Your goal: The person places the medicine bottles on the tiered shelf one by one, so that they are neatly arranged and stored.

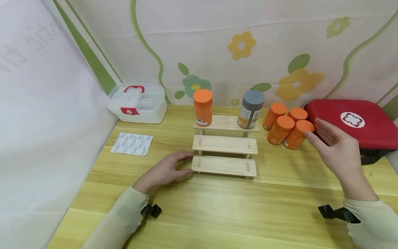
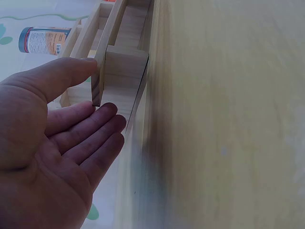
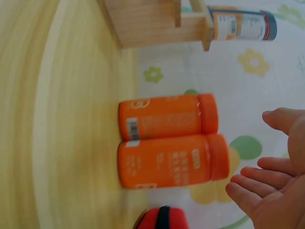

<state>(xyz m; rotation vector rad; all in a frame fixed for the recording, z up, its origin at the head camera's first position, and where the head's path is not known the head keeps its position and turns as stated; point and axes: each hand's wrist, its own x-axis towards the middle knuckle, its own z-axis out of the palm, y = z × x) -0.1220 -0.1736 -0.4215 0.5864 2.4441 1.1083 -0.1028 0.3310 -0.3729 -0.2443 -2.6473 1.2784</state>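
A three-step wooden rack (image 1: 224,166) stands mid-table. At the left end of its lowest step is my left hand (image 1: 168,168), thumb at the front corner and fingers extended beside the end. The left wrist view shows the thumb against the board edge (image 2: 97,78); whether the fingers touch is hard to tell. On the top step are an orange bottle (image 1: 203,108) and a grey-lidded jar (image 1: 250,110). Several orange bottles (image 1: 281,130) cluster right of the rack. My right hand (image 1: 340,148) hovers beside them, fingers spread and holding nothing; the right wrist view shows a gap to their lids.
A red first-aid case (image 1: 357,121) lies at the back right, close behind my right hand. At the back left stands a clear plastic box (image 1: 146,110) with red clasps. A blister pack (image 1: 132,144) lies before it. A printed curtain (image 1: 211,45) hangs behind the table.
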